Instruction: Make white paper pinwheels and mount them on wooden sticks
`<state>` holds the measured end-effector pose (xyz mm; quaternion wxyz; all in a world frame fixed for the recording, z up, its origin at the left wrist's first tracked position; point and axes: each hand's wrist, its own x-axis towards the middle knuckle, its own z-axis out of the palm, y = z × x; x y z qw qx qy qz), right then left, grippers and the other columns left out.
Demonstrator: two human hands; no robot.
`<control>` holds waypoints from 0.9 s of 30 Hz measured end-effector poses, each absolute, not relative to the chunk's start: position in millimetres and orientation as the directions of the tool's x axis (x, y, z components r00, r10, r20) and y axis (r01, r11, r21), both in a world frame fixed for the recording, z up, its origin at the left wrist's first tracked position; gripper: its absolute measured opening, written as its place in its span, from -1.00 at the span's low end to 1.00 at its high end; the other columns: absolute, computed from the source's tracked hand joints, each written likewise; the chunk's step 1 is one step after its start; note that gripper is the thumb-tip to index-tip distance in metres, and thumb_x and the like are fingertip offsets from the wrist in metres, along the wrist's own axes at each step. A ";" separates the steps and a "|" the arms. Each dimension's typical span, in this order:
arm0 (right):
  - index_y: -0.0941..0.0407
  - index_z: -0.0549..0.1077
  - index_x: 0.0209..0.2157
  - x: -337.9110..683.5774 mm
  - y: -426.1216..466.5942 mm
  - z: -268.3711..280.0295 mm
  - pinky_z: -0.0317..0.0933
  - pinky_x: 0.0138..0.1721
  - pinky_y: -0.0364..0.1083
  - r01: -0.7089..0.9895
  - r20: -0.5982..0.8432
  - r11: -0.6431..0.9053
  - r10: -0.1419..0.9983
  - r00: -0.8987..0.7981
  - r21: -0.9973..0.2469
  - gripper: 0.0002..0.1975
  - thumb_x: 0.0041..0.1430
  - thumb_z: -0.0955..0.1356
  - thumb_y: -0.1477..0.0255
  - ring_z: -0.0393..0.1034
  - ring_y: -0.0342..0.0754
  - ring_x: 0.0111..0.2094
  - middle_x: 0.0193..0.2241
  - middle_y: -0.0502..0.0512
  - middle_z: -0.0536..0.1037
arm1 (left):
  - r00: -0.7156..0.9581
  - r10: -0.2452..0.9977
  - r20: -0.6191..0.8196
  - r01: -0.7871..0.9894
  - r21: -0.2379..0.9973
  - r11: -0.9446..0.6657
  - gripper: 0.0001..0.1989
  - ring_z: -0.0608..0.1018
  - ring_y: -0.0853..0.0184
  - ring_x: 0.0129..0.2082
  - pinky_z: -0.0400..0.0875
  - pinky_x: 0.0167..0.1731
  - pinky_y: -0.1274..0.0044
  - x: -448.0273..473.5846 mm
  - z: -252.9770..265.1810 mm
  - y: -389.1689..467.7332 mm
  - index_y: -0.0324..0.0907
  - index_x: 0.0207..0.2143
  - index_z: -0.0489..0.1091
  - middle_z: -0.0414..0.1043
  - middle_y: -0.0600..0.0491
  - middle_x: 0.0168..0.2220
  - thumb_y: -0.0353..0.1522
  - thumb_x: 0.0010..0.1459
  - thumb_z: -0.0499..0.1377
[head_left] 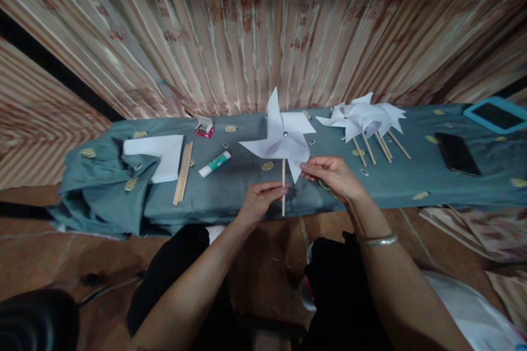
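A white paper pinwheel (274, 141) with a silver pin at its centre stands upright in front of me on a thin wooden stick (284, 169). My left hand (263, 197) pinches that stick below the blades. With thumb and fingertips, my right hand (329, 173) grips the edge of the lower right blade. To the right lie several finished-looking pinwheels (362, 118) in a heap, their sticks pointing toward me. Left of the held one, a glue stick (214, 164) rests on the cloth, with a small red and white box (204, 127) behind it.
White paper sheets (167, 159) and several loose wooden sticks (183, 173) lie on the left of the cloth-covered table (242, 186). A dark phone (457, 153) and a blue-framed device (496, 114) are at the right. A pleated curtain (255, 33) hangs close behind the table.
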<state>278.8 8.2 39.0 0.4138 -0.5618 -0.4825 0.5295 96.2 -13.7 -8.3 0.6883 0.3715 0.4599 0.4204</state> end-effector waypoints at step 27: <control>0.14 0.52 -0.67 262.0 2.7 42.6 0.18 -0.52 -0.17 0.150 -0.250 -0.228 0.957 -0.145 -0.962 -0.59 -0.32 0.55 0.07 0.30 -0.21 -0.62 -0.67 0.01 0.53 | 0.244 0.920 -0.306 -0.244 0.899 0.363 -0.64 0.55 0.34 -0.39 0.41 -0.24 0.49 97.5 -10.1 -14.5 -0.19 -0.42 0.62 0.62 -0.01 -0.39 -0.19 -0.31 0.47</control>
